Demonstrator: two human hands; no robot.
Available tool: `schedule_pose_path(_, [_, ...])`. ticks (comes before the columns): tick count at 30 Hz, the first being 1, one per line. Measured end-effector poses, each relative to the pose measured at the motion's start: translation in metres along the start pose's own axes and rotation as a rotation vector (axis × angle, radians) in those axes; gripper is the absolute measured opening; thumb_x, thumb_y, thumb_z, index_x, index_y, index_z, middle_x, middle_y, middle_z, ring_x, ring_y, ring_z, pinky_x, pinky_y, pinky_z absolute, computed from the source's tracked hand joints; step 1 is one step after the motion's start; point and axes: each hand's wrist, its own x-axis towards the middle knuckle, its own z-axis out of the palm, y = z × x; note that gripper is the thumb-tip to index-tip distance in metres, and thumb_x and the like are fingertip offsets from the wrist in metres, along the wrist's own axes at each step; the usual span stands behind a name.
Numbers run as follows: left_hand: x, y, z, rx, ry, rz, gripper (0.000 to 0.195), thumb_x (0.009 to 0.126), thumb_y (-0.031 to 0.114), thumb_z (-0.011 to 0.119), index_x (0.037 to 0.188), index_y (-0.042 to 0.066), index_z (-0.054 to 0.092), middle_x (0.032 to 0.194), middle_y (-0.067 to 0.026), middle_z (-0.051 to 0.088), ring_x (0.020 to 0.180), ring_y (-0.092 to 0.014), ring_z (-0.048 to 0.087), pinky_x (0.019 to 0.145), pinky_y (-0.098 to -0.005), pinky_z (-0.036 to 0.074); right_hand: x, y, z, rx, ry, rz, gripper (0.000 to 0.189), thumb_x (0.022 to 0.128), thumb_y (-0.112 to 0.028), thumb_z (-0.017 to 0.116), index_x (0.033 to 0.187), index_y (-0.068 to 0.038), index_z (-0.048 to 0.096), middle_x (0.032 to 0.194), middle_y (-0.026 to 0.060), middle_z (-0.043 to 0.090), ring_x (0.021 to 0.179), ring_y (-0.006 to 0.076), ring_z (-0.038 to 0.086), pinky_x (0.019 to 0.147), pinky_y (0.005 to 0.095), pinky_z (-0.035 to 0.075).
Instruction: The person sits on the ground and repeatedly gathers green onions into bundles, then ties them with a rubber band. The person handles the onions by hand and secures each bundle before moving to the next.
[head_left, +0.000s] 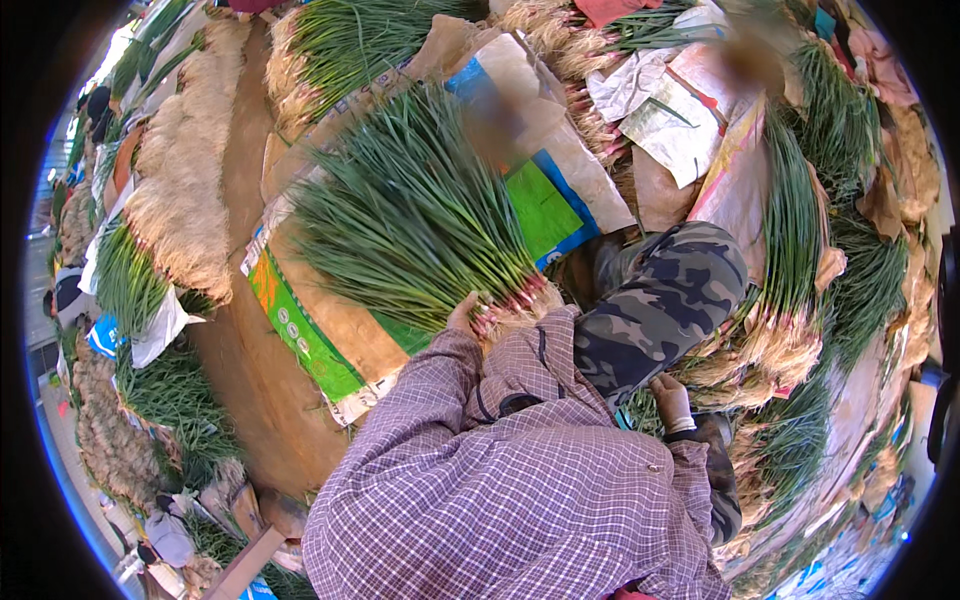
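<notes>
A thick bunch of green onions (420, 210) lies fanned over flattened printed sacks (307, 330) before me, its leaves towards the upper left and its pinkish bulbs and pale roots by my lap. My left hand (463, 313) rests at the near edge of this bunch, beside the bulbs; the sleeve and leaves hide most of its fingers, so its grip does not show. Down by my right side, past the camouflage-trousered knee, my right hand (673, 405) is lowered near loose green leaves. Its fingers are partly hidden, and what it holds cannot be made out.
More green onions (795, 225) with tangled roots lie at the right. Another bunch (360, 45) is at the top. A long root-covered pile (187, 165) stands left, across a strip of brown ground (259, 397). Crumpled sacks (675, 112) lie at upper right.
</notes>
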Motion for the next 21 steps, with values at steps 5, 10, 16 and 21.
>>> schedule_pose_path(5, [0.006, 0.013, -0.012, 0.152, 0.007, 0.135, 0.037, 0.076, 0.034, 0.076, 0.082, 0.003, 0.057, 0.068, -0.0100, 0.058, 0.049, -0.017, 0.051, 0.039, -0.0276, 0.042, 0.021, 0.036, 0.008, -0.163, 0.012, -0.091, 0.026, 0.091, -0.018, 0.058, 0.107, 0.002, 0.064, 0.097, 0.0085, 0.067, 0.088, 0.0173, 0.060, 0.082, 0.0286, 0.046])
schedule_pose_path(10, [-0.014, 0.015, -0.003, 0.054, 0.018, -0.106, 0.033, 0.086, 0.035, 0.063, 0.090, 0.002, 0.059, 0.079, -0.0168, 0.062, 0.068, -0.027, 0.059, 0.059, -0.0395, 0.053, -0.009, -0.006, 0.009, -0.218, 0.002, -0.062, 0.032, 0.088, -0.026, 0.059, 0.109, -0.003, 0.066, 0.105, 0.0132, 0.068, 0.099, 0.0226, 0.063, 0.087, 0.0306, 0.047])
schedule_pose_path(16, [0.046, 0.048, -0.066, 0.601, 0.350, 0.225, 0.034, 0.080, 0.027, 0.066, 0.100, -0.001, 0.061, 0.083, -0.0130, 0.066, 0.074, -0.031, 0.063, 0.071, -0.0409, 0.053, -0.007, 0.004, -0.018, -0.256, 0.162, -0.150, 0.030, 0.086, -0.027, 0.058, 0.107, -0.007, 0.067, 0.103, 0.0166, 0.067, 0.096, 0.0298, 0.064, 0.086, 0.0345, 0.049])
schedule_pose_path(21, [0.027, 0.046, 0.026, 0.934, 0.230, 0.261, 0.033, 0.083, 0.028, 0.063, 0.101, 0.000, 0.061, 0.084, -0.0118, 0.066, 0.075, -0.029, 0.062, 0.071, -0.0390, 0.052, -0.006, -0.009, -0.074, 0.058, 0.447, -0.194, 0.021, 0.091, -0.013, 0.056, 0.108, -0.009, 0.067, 0.099, 0.0107, 0.069, 0.082, 0.0160, 0.065, 0.077, 0.0268, 0.052])
